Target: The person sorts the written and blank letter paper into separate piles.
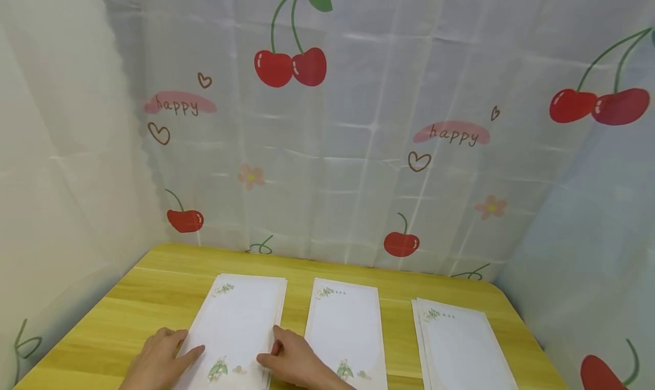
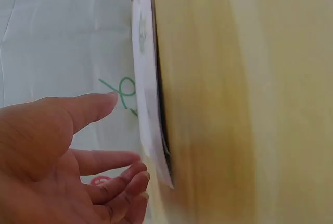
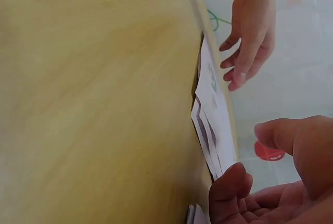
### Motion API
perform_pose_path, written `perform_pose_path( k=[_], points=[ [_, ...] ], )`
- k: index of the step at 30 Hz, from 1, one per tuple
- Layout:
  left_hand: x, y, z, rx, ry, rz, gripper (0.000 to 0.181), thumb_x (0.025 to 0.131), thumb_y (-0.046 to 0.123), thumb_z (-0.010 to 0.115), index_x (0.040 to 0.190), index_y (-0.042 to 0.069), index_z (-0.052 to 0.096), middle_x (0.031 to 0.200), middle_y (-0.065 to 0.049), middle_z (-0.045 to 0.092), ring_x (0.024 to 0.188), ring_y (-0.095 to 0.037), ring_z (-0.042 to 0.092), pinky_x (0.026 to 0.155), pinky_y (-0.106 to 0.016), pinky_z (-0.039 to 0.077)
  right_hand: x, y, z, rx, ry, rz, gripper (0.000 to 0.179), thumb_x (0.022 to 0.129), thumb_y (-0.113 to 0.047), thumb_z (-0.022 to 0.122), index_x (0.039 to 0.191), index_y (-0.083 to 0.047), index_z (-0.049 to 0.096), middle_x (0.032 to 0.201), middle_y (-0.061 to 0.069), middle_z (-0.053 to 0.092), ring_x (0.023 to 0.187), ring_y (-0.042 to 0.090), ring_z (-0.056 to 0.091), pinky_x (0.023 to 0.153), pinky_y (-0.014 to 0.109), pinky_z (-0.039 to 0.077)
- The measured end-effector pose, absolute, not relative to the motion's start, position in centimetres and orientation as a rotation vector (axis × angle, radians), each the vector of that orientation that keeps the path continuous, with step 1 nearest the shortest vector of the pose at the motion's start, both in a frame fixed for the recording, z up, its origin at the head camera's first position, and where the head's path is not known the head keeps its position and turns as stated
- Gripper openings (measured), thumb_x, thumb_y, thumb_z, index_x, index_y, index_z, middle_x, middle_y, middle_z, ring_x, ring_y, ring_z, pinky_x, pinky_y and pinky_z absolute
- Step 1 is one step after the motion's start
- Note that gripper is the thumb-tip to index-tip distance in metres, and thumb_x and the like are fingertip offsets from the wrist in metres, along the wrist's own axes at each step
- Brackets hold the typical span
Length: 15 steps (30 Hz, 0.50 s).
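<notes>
The yellow table (image 1: 399, 322) carries printed papers: the left stack (image 1: 232, 316) nearest its left edge, the right stack (image 1: 468, 344) toward its right edge, the middle paper (image 1: 345, 327) between. The left hand (image 1: 156, 359) and right hand (image 1: 297, 359) flank the left stack, probably for keeping its sheets even; on each, thumb and fingers stand apart.

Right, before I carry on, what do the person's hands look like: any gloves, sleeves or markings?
Both are bare, ordinary human hands, each with a thumb and slim fingers. Neither the left hand nor the right hand wears a glove, and I see no ring, marking or cable. No sleeve shows either, though the views cut off the arms.
</notes>
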State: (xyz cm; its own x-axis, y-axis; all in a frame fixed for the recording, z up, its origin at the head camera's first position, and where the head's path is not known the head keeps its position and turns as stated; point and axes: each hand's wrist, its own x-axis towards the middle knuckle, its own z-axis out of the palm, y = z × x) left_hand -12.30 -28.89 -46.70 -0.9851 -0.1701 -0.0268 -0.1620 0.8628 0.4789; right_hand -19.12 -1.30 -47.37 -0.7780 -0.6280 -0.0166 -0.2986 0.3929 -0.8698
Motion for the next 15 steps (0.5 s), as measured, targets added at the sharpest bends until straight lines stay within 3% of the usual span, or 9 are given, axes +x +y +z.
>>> perform_pose_path(
  k=[1,5,10,15],
  points=[
    [-12.5,-28.5,-46.6,0.254,-3.005,-0.789,0.062,0.088,0.046,0.071,0.114,-0.011,0.064,0.101,-0.014,0.060,0.095,-0.034,0.056,0.078,-0.055,0.048,-19.1,-0.9,-47.3,-0.797,2.284,-1.363,0.051,0.092,-0.025,0.071,0.123,0.013,0.057,0.078,-0.003,0.054,0.056,0.008,0.042,0.050,0.023,0.035],
    [-13.3,-26.1,-46.0,0.171,-2.960,-0.878,0.058,0.089,0.041,0.072,0.114,-0.011,0.064,0.100,-0.011,0.061,0.092,-0.028,0.056,0.081,-0.049,0.049,-19.2,0.9,-47.0,-0.800,2.250,-1.435,0.066,0.094,-0.021,0.070,0.142,0.014,0.041,0.085,-0.005,0.054,0.057,0.006,0.044,0.051,0.022,0.038],
    [-14.2,-22.3,-45.1,0.052,-2.894,-0.942,0.049,0.087,0.035,0.076,0.113,-0.005,0.067,0.099,-0.006,0.060,0.089,-0.020,0.054,0.078,-0.042,0.048,-19.9,4.0,-46.5,-0.841,2.448,-1.370,0.063,0.093,-0.023,0.070,0.139,0.012,0.046,0.088,-0.005,0.053,0.060,0.003,0.043,0.053,0.021,0.038],
    [-15.2,-18.8,-44.9,-0.068,-2.846,-0.932,0.046,0.085,0.035,0.078,0.112,0.000,0.069,0.104,-0.005,0.062,0.097,-0.023,0.055,0.084,-0.046,0.047,-20.6,7.7,-46.4,-0.860,2.749,-1.120,0.060,0.091,-0.030,0.071,0.134,0.009,0.054,0.095,-0.002,0.053,0.069,0.007,0.043,0.063,0.026,0.040]
  ],
)
